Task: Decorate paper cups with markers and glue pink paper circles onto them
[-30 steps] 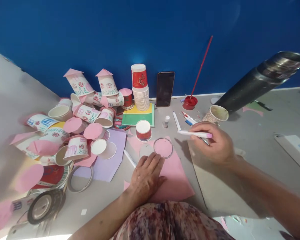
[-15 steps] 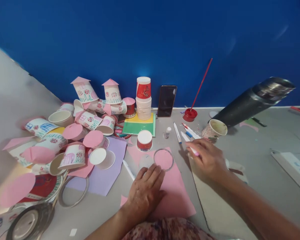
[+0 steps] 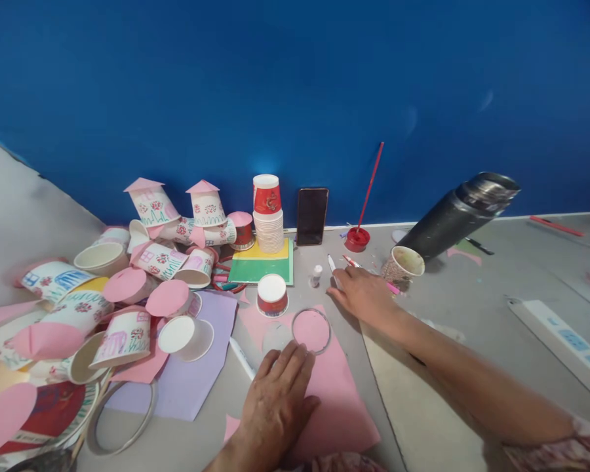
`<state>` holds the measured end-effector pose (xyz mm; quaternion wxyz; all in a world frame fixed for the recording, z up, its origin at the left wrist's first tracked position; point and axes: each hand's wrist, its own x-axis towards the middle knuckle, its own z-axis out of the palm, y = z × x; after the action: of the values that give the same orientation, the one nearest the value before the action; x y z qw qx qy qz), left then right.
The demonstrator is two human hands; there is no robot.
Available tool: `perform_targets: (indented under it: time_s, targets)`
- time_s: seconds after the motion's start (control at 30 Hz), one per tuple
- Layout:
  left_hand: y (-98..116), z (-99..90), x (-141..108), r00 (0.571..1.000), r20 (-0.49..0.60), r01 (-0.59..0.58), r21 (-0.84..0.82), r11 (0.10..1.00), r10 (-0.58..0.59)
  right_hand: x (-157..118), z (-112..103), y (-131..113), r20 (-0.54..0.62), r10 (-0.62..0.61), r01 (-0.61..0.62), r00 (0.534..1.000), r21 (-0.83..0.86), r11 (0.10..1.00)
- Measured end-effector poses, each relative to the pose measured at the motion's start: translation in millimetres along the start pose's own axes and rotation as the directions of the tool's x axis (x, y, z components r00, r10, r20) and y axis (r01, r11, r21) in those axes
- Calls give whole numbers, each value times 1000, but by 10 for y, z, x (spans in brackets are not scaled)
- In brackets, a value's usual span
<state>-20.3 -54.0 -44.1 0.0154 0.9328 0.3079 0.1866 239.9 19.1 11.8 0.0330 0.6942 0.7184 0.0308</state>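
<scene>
My left hand (image 3: 278,400) lies flat on the pink paper (image 3: 341,393), fingers stretched out beside a thin round ring (image 3: 330,331) on the sheet. My right hand (image 3: 366,295) reaches over a group of markers, its thumb apart from the fingers. Its fingertips cover the lower part of a white marker (image 3: 331,263). The pink end of another marker (image 3: 393,288) shows past the far side of that hand. A white marker (image 3: 242,357) lies left of my left hand. Beyond the paper stands an upside-down red-and-white paper cup (image 3: 272,295).
Decorated paper cups (image 3: 160,259) with pink paper tops are heaped at left. Behind are a cup stack (image 3: 269,229), a phone (image 3: 312,216) and a red pot (image 3: 358,240) holding a stick. A black flask (image 3: 447,223) leans beside a patterned cup (image 3: 404,263). A power strip (image 3: 565,347) lies right.
My right hand has moved forward and left to the white marker. The pink marker, earlier at its fingertips, now lies on the far side of the hand. My left hand stays on the paper.
</scene>
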Motion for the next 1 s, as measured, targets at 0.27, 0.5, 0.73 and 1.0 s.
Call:
perform_targets:
  time_s: [0.27,0.5,0.73,1.0]
  targets:
    - [6,-5,28,1000,-5,2,-7,1000,-2,397,-32,42,70,81,-86,994,74,994]
    - [36,-51,54,999,47,3,-52,999,-1,217,-347,470,-16,256,-191,967,623,759]
    - [50,-41,46,996,88,21,-83,996,-14,-546,-285,409,122,-304,-79,945,985,150]
    - [76,-61,65,993,117,42,-86,995,-32,-542,-111,-131,-53,-159,111,986,918,380]
